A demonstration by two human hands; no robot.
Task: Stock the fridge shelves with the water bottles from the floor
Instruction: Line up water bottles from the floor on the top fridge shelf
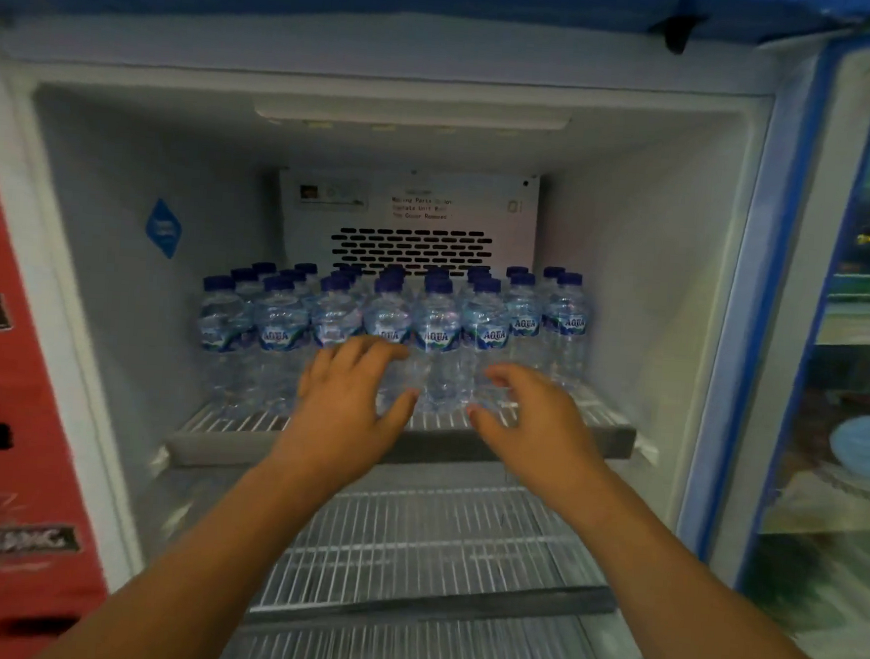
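Observation:
Several small clear water bottles [438, 324] with blue caps and blue labels stand in rows on the fridge's top wire shelf [241, 421], filling its back part. My left hand [350, 400] reaches in at the front row, fingers spread, touching or nearly touching the bottles left of centre. My right hand [530, 413] is just right of it, fingers curled and apart, close to a front bottle. Neither hand grips a bottle. The floor and any bottles on it are out of view.
A second wire shelf [433, 540] lies bare below, with another one under it. The fridge's open glass door [845, 317] stands at the right. Red crates [7, 454] are stacked at the left. A vent panel [410, 250] is behind the bottles.

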